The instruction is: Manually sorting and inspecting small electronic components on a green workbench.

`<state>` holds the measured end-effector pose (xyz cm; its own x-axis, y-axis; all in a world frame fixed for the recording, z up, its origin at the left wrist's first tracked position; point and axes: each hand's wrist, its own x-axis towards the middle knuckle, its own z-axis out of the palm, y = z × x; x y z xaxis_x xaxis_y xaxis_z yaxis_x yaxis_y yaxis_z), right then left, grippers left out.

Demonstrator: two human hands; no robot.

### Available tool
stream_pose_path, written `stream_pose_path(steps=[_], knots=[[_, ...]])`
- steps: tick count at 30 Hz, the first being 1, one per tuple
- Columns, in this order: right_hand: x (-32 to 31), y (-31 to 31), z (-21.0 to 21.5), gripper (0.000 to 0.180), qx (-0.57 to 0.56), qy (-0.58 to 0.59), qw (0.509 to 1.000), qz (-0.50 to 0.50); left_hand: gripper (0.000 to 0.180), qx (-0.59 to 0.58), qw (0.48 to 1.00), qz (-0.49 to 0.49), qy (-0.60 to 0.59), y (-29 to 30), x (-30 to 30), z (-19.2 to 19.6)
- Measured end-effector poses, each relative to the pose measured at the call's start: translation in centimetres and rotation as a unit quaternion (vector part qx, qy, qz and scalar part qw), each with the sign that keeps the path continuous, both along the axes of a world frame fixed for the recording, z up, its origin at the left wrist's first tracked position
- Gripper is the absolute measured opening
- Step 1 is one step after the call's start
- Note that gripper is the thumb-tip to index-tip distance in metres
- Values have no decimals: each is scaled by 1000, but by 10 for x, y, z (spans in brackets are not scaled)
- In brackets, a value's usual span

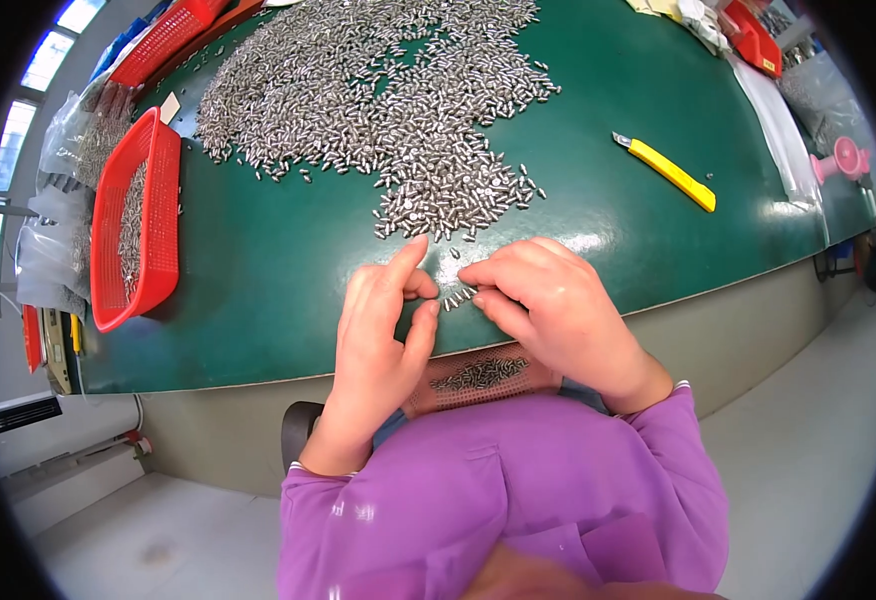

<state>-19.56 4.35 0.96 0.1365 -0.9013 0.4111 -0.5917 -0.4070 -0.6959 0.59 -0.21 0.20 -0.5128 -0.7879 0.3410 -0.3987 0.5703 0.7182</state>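
A large heap of small silver metal pins (398,95) covers the far part of the green table (258,270). Close to the table's near edge, my left hand (383,335) and my right hand (548,305) rest on the table with fingers spread. A few loose pins (458,297) lie between their fingertips, touched by both. Below the table edge, on my lap, a reddish perforated tray (478,385) holds several pins. Purple sleeves cover my forearms.
A red mesh basket (133,225) with pins sits at the table's left edge, another red basket (168,40) behind it. A yellow utility knife (666,170) lies to the right. Plastic bags of pins hang at the left; a pink object (843,158) is at far right.
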Motion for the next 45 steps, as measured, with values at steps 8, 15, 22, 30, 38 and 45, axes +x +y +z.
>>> stream_pose_path(steps=[8, 15, 22, 30, 38, 45], knots=[[-1, -1, 1, 23, -10, 18, 1000, 1, 66, 2, 1000, -9, -3, 1, 1, 0], [4, -2, 2, 20, 7, 65, 998, -8, 69, 102, 994, 20, 29, 6, 0, 1], [8, -5, 2, 14, 20, 34, 999, -13, 73, 93, 994, 32, 37, 9, -2, -4], [4, -9, 0, 10, 32, 14, 999, 13, 72, 91, 995, 37, 37, 9, -3, -5], [11, -6, 1, 11, 33, 19, 999, -19, 70, 111, 992, 46, 40, 10, -5, 0], [11, -6, 0, 12, 34, 25, 999, -15, 70, 100, 994, 37, 33, 8, -5, -4]])
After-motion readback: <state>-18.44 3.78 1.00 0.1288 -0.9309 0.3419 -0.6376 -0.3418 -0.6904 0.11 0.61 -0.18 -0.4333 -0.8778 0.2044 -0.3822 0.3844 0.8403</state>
